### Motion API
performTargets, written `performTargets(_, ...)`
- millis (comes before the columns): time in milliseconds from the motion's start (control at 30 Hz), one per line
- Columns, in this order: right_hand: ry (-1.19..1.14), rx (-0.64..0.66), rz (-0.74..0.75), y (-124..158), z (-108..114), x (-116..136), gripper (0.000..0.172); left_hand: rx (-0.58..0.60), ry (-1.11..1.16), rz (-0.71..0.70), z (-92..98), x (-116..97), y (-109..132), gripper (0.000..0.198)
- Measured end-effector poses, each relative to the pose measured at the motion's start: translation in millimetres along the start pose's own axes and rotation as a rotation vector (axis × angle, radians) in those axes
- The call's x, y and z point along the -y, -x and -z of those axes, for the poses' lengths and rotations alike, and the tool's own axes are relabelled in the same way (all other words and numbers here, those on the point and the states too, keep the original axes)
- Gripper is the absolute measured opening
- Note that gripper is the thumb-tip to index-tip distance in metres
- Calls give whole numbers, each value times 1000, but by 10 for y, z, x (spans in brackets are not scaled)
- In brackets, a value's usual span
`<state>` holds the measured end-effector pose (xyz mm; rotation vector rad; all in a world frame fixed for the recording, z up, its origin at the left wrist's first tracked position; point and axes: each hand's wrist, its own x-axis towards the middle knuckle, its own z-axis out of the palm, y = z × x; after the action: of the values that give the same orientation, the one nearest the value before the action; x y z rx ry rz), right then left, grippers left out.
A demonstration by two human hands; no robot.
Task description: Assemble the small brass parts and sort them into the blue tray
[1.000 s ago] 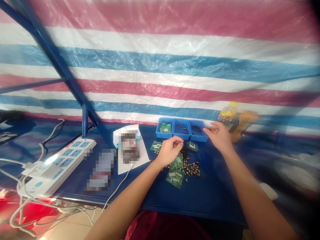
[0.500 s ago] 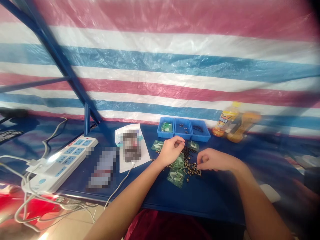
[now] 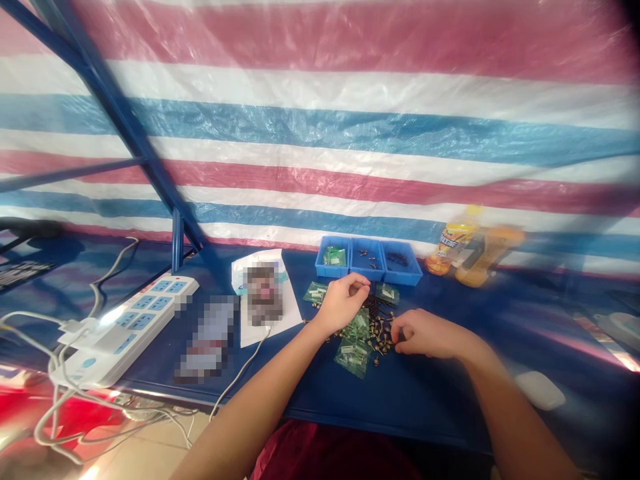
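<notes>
My left hand hovers over a heap of small brass and black parts on the blue table, its fingers curled in a pinch; what they hold is too small to make out. My right hand rests at the right edge of the same heap, fingers curled down onto the parts. Small green packets lie among and in front of the parts. Behind the heap stand three joined blue bins, each with a few small items inside.
A white power strip with trailing cables lies at the left. A white paper sheet and a blurred flat object sit left of the heap. Two orange drink bottles lie at the back right. A striped tarp hangs behind.
My right hand came back from the rightmost blue bin down to the right edge of the parts heap. The left hand has stayed in place over the heap.
</notes>
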<state>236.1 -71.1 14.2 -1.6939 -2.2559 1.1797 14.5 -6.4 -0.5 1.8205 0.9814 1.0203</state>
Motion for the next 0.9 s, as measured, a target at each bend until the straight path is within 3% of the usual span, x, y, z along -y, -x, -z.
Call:
performTargets(133,68,-17,92,-12,-10,-6,10,4,-6,15,-5,-5,-1,21)
performTargets(300,-22,-25,132,13,11,21,10,-5,-15,3,-6,1,-3,20)
performTargets(433,-154,-150,171,21,50,72,13,23,-30,-10,7,-53,19,20)
performTargets(700,-315,-430,227,-96,6,156,21,229,-11,-124,-40,-194,104,21)
performTargets(900,-372,-491,256,-155,-28,147,30,196,13,-103,-21,-175,92,18)
